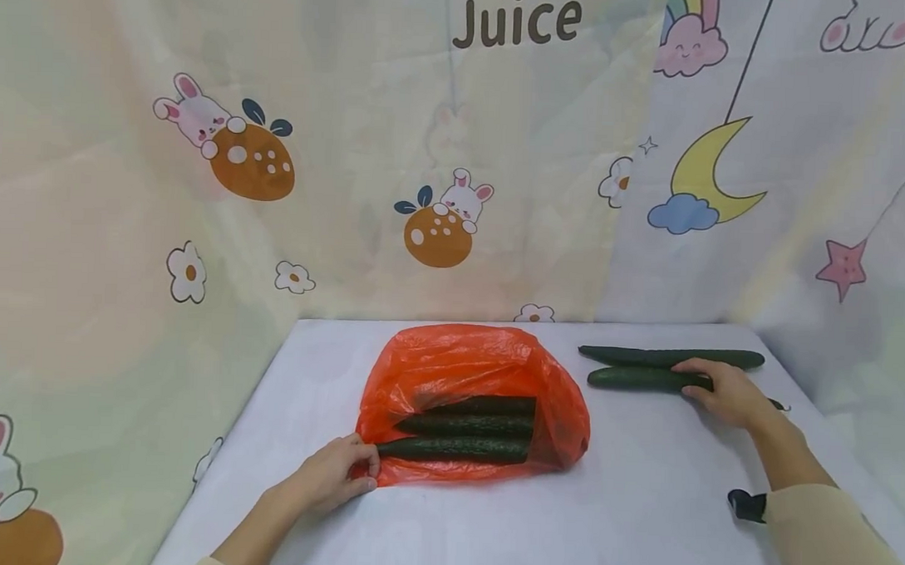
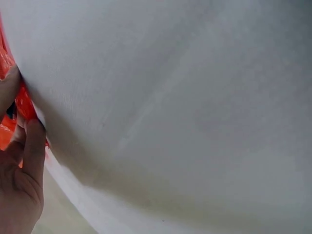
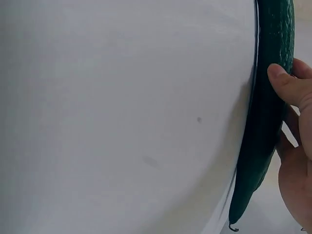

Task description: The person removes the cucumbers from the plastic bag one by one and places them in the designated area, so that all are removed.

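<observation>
A red plastic bag lies on the white table with its mouth gaping toward me. Several dark green cucumbers are inside, side by side. At the bag's near left corner, my left hand pinches the red film; in the left wrist view the thumb and fingers close on the bag. My right hand grips a cucumber lying to the right of the bag. The right wrist view shows thumb and fingers on opposite sides of this cucumber. Just behind it lies another cucumber.
The white table backs onto a printed cloth curtain, which also hangs along both sides. A black object shows by the right sleeve.
</observation>
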Demonstrator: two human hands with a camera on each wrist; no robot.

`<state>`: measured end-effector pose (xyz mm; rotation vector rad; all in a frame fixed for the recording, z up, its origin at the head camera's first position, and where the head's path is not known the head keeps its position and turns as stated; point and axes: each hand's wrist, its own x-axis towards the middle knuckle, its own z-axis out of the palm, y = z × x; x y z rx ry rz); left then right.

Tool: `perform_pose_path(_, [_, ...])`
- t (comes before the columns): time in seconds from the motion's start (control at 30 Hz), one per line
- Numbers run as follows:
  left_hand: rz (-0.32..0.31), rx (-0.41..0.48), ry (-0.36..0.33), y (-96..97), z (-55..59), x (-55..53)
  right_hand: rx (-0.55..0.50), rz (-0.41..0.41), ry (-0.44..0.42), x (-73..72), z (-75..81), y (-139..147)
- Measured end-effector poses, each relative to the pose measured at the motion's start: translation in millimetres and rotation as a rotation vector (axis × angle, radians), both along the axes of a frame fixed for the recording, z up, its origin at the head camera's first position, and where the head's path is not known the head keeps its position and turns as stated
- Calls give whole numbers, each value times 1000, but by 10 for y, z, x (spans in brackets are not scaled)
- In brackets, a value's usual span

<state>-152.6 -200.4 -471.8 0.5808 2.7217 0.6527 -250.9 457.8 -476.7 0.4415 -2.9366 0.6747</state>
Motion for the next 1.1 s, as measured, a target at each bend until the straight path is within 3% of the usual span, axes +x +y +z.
perform_pose_path(0.17, [-20,-37,24,36,29,-4,-22,-8,166,53,32,-70])
perform_pose_path(0.33, [-45,-96,61,91,132,25,-63,-48,333,83,99,-159])
perform_pose_path(0.6, [-84,-133,127,165,213,46,-38,-14,302,202,142,-314])
perform_pose_path(0.87, [-24,-168,239,235,169,67,-58,49,304,280,332,-625])
perform_pose_path(1.1, [33,-185,221,214,91,148,-87,117,288,297,527,-972])
